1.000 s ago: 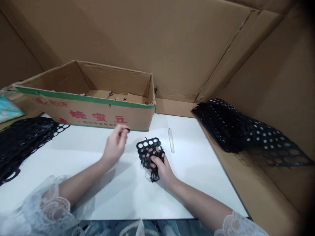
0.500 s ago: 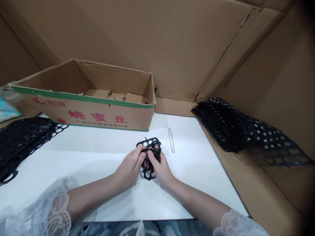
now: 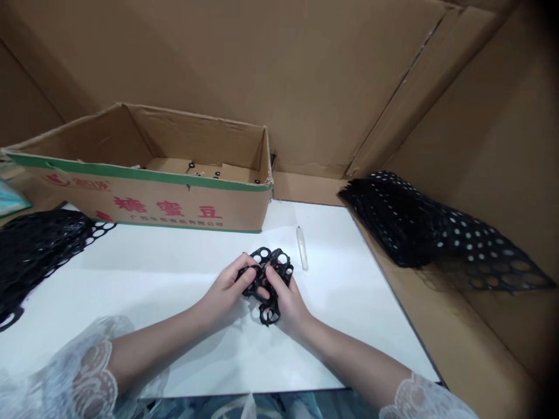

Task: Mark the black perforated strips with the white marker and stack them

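Over the white tabletop (image 3: 209,349), a crumpled black sheet with round holes (image 3: 269,314) is bunched between my two hands. My left hand (image 3: 233,285) pinches its left part between thumb and fingers. On the other side my right hand (image 3: 286,294) grips the bunch, with the thumb pressed on top. Some ring-shaped edges stick out above and below the fingers. Part of the sheet is hidden behind my hands. Just beyond my right hand lies a slim, whitish, pen-like tool (image 3: 302,249), apart from it.
An open cardboard box (image 3: 227,201) with a green rim stands at the back left, small black rings (image 3: 191,166) inside. A pile of black perforated sheets (image 3: 39,250) lies at the left. More perforated black sheets (image 3: 393,221) rest at the right, against the cardboard wall (image 3: 498,174).
My hands have shifted slightly apart, spreading the bunched black sheet wider; more of its holes show at the top and bottom. The view has shifted a little.
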Demonstrator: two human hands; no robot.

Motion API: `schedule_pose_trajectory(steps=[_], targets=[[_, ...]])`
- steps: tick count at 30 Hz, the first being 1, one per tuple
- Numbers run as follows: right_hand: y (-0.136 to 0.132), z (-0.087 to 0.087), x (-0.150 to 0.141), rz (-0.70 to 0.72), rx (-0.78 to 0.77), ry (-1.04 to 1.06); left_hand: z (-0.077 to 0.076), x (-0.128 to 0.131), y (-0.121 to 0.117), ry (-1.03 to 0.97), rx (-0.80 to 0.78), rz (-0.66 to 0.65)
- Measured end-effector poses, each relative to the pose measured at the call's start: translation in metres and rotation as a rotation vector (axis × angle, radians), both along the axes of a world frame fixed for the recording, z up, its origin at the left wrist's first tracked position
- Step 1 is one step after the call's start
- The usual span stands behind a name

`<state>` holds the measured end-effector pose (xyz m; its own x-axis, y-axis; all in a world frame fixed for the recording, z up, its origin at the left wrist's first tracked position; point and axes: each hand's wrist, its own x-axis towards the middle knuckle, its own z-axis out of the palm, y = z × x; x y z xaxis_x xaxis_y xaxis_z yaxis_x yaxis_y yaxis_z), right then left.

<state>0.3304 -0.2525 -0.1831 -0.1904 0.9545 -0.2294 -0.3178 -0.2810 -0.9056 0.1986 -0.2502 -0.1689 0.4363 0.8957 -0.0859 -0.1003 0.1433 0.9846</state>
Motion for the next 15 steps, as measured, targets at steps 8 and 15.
schedule_pose_trajectory(steps=[8,15], targets=[[-0.005,0.003,-0.002,0.001,-0.060,-0.157,-0.002,-0.026,0.034,0.112,0.219,0.588],[-0.008,0.006,-0.001,0.143,0.090,-0.272,0.002,-0.010,0.013,0.635,0.440,0.250]])
